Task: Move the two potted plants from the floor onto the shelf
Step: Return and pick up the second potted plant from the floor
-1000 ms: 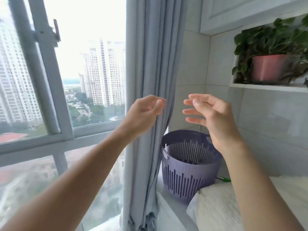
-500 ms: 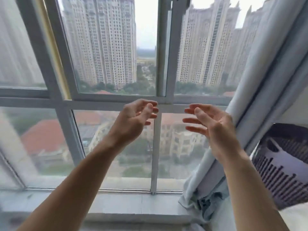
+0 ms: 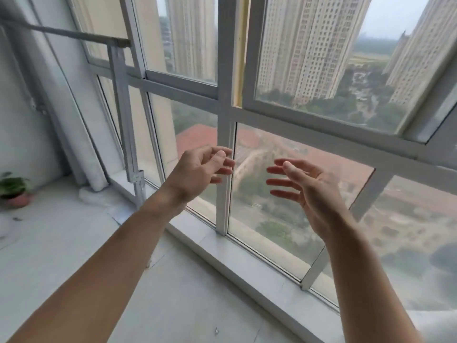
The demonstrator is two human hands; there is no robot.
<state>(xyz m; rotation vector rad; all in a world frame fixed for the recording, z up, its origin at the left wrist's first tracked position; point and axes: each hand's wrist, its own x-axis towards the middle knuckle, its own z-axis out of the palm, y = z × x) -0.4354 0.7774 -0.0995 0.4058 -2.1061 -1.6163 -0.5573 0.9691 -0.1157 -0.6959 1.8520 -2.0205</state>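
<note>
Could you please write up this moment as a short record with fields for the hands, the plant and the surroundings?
left hand: raised, open, holding nothing
right hand: raised, open, fingers spread, holding nothing
potted plant: one in view, green leaves in a reddish pot, on the floor at far left, away from both hands
floor: pale tiles
window: white-framed, straight ahead, tower blocks outside
shelf: not in view
</note>
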